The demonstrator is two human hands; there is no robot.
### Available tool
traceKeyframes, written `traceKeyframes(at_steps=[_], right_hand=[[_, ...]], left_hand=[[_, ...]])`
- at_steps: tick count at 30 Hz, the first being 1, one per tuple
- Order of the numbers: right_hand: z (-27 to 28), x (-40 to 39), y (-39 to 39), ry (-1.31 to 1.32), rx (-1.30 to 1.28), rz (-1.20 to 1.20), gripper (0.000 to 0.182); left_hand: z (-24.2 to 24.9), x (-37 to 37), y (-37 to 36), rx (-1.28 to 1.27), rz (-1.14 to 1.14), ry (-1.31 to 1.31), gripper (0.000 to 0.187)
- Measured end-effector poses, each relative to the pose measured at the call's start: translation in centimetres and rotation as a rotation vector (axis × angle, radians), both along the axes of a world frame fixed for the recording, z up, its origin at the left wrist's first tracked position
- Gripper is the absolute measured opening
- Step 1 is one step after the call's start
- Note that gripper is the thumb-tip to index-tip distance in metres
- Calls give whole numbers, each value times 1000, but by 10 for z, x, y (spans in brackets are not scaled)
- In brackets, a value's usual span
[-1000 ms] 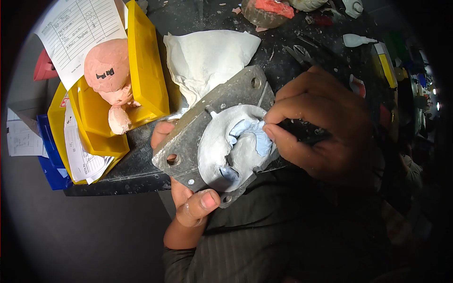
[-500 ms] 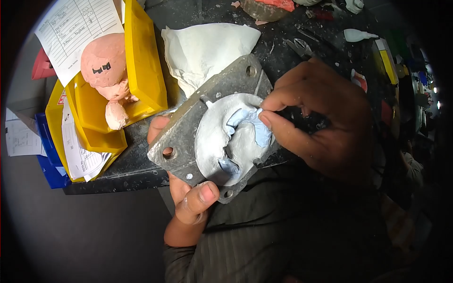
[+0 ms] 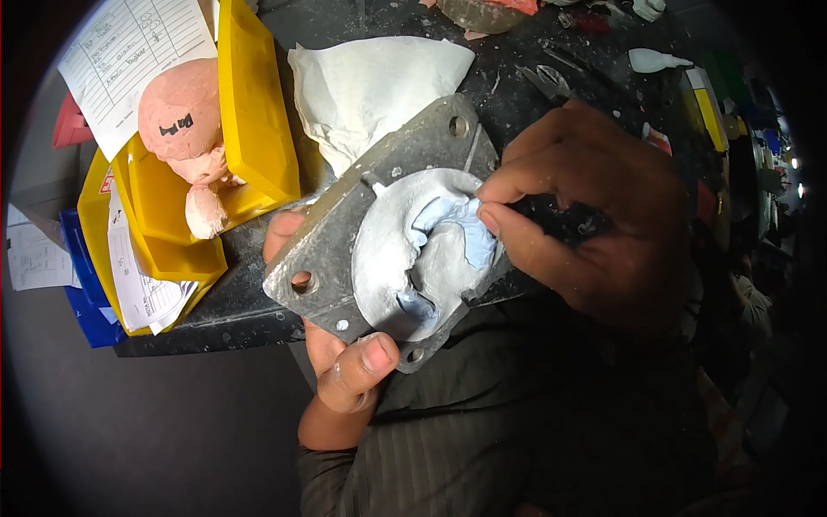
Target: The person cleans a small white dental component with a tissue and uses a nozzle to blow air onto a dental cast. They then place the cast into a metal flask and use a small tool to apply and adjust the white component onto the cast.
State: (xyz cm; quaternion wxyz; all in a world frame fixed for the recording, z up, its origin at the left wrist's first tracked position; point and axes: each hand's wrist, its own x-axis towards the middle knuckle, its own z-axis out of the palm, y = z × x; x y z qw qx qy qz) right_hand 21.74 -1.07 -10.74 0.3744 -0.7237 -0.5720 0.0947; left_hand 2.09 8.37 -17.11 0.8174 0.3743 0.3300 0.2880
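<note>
A grey metal denture flask half (image 3: 332,246) is tilted up over the bench edge, with holes at its corners. White plaster (image 3: 379,250) fills its middle, and a curved hollow in the plaster carries a pale blue lining (image 3: 479,245). My left hand (image 3: 349,375) grips the flask from the near left, thumb on the front face and fingers behind it. My right hand (image 3: 594,207) is at the far right rim, where its thumb and index finger pinch the edge of the blue lining. The fingertips hide that edge.
Left of the flask stand yellow bins (image 3: 258,112) with a pink plaster cast (image 3: 181,112) and a written form (image 3: 129,69). Beyond it lies a white cloth or paper (image 3: 379,90). Metal tools (image 3: 547,82) and a white dropper bottle (image 3: 655,60) lie on the dark bench.
The view has shifted slightly, so the bins and flask sit a little further left. Both hands keep their hold, with the right fingertips still at the blue edge.
</note>
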Motion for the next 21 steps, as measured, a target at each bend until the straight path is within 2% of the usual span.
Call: traceKeyframes(at_steps=[8, 11, 13, 14, 15, 17, 21], right_hand=[[0, -4, 1, -57, 2, -33, 16], [-1, -6, 2, -26, 11, -29, 16], [-1, -8, 2, -1, 23, -24, 16], [1, -9, 2, 17, 25, -23, 17], [1, -10, 2, 37, 27, -21, 18], [2, -13, 2, 9, 59, -13, 19], [2, -18, 1, -43, 86, -34, 25]], left_hand=[[-1, 6, -2, 97, 83, -13, 118], [-7, 1, 1, 251, 9, 29, 109], [-14, 6, 1, 105, 101, -242, 94], [-46, 2, 9, 231, 5, -782, 74], [-48, 1, 8, 233, 5, -781, 74], [-48, 0, 7, -57, 89, -794, 73], [-21, 13, 5, -155, 119, -666, 65]])
